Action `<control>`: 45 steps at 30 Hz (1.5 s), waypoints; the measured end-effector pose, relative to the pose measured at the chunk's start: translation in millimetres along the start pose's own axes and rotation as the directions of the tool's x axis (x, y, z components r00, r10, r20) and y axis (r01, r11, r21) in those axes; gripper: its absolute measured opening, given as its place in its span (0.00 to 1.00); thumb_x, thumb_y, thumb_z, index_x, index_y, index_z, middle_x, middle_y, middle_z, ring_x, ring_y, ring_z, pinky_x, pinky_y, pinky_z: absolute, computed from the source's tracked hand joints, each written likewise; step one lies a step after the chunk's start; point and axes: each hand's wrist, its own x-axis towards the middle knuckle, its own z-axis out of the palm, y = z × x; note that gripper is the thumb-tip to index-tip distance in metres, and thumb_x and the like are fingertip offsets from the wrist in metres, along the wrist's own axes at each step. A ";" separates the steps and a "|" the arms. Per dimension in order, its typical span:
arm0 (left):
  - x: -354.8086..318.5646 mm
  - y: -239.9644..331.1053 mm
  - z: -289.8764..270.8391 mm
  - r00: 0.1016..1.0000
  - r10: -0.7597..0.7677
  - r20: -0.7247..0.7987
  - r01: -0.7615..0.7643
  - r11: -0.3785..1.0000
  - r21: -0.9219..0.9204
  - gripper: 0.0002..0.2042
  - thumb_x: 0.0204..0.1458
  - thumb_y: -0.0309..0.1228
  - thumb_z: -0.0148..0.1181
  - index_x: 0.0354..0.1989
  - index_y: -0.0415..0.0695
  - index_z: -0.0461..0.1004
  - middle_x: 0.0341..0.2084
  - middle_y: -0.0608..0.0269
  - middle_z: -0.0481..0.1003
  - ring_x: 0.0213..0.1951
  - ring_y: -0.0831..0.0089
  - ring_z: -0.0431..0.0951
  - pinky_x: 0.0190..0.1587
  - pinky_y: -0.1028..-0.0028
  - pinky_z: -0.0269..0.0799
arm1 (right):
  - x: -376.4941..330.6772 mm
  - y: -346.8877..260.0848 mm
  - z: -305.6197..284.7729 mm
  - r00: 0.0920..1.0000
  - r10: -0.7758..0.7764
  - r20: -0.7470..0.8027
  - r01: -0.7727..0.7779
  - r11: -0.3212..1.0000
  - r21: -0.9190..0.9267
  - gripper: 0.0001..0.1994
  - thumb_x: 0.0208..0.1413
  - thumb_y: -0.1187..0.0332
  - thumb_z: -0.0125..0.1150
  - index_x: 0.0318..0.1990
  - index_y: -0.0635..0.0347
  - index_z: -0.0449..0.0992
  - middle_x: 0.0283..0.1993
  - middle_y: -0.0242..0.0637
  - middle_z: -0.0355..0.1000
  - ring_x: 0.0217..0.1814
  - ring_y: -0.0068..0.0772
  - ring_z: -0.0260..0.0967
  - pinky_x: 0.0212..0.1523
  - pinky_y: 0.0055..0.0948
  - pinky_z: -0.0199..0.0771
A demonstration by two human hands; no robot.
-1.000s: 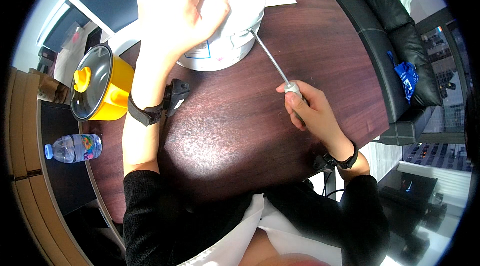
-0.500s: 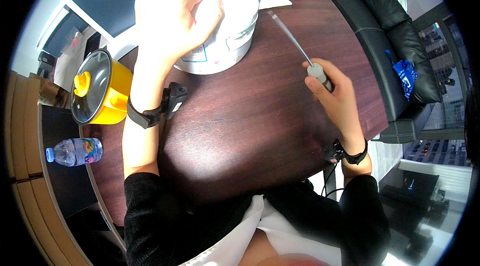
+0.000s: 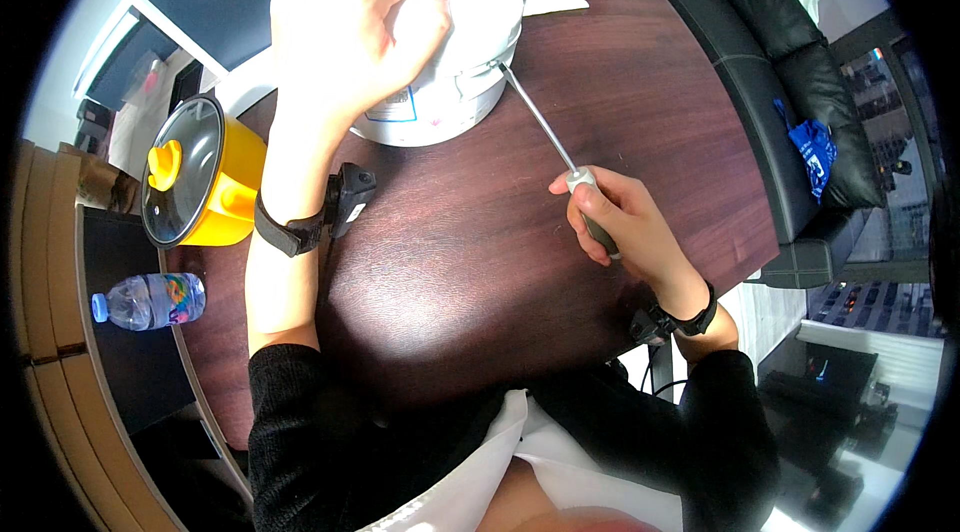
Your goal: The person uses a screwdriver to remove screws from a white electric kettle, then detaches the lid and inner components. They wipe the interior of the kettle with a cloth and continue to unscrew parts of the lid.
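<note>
Head view: one moment, looking down on a person seated at a work surface
Table (image 3: 480,262): dark brown wood, round-edged, bears everything below; bare and glossy in its middle
Sofa (image 3: 800,62): black, padded, along the table's far right side, a blue bag lying on it
White appliance (image 3: 470,32): round white cooker-like body at the table's far edge, lying over on its side as far as can be judged; a label shows on the lower wall
Yellow pot (image 3: 215,197): at the table's left edge, glass lid on, yellow knob on the lid
Water bottle (image 3: 150,300): clear plastic, blue cap, lying on a lower dark surface left of the table, well apart from the work
Left hand (image 3: 345,32): spread flat, fingers open, pressed on top of the white appliance, gripping nothing, steadying it; black strap with a small device on the wrist
Right hand (image 3: 625,227): closed round the handle of the screwdriver, thumb along the grip; black band on the wrist
Screwdriver (image 3: 545,132): long steel shaft slanting up and left, tip at a fitting on the appliance's right wall
Progress, judged: tool is seated at the fitting and the body is braced; no loose screw or removed panel is visible, so turning and any opening up appear still to be done
</note>
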 end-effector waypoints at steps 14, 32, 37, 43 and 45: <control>-1.3 -3.3 4.1 1.000 0.010 -0.025 -0.010 1.000 -0.011 0.12 0.48 0.37 0.61 0.33 0.41 0.81 0.33 0.54 0.81 0.40 0.63 0.82 0.45 0.70 0.75 | 0.2 -9.8 -0.5 0.970 -0.190 -0.154 0.099 0.882 -0.462 0.12 0.61 0.63 0.55 0.44 0.62 0.74 0.23 0.28 0.65 0.23 0.20 0.65 0.23 0.22 0.64; -2.2 -2.7 2.1 1.000 -0.003 -0.016 0.003 1.000 -0.012 0.13 0.47 0.37 0.62 0.32 0.40 0.81 0.33 0.54 0.81 0.40 0.61 0.81 0.45 0.70 0.75 | 30.6 -18.4 -14.9 0.892 -0.366 -0.265 0.291 0.914 -0.283 0.09 0.56 0.64 0.64 0.29 0.58 0.74 0.18 0.22 0.65 0.21 0.12 0.62 0.22 0.18 0.59; -1.2 -3.6 4.0 0.998 0.011 -0.055 -0.012 1.000 -0.023 0.13 0.47 0.39 0.61 0.30 0.40 0.80 0.30 0.56 0.80 0.36 0.63 0.81 0.41 0.70 0.75 | 73.6 -27.3 21.5 0.756 -0.598 -0.265 0.382 0.733 -0.563 0.09 0.54 0.64 0.65 0.32 0.60 0.76 0.19 0.31 0.71 0.22 0.17 0.69 0.23 0.20 0.66; -0.7 -11.2 12.4 0.984 0.085 -0.159 -0.090 0.996 -0.028 0.14 0.47 0.42 0.59 0.24 0.42 0.79 0.22 0.60 0.78 0.28 0.65 0.79 0.34 0.72 0.74 | 92.3 -30.1 30.4 0.597 -0.795 -0.108 0.387 0.404 -0.829 0.09 0.52 0.67 0.67 0.36 0.60 0.75 0.25 0.34 0.75 0.25 0.21 0.73 0.25 0.22 0.69; -0.5 -10.1 8.6 0.991 0.079 -0.110 -0.081 0.997 -0.017 0.14 0.47 0.41 0.59 0.24 0.42 0.79 0.22 0.60 0.78 0.28 0.65 0.79 0.34 0.71 0.74 | 94.7 -30.3 29.4 0.559 -0.827 -0.059 0.393 0.327 -0.860 0.09 0.51 0.68 0.68 0.36 0.59 0.75 0.25 0.35 0.75 0.25 0.24 0.74 0.24 0.22 0.69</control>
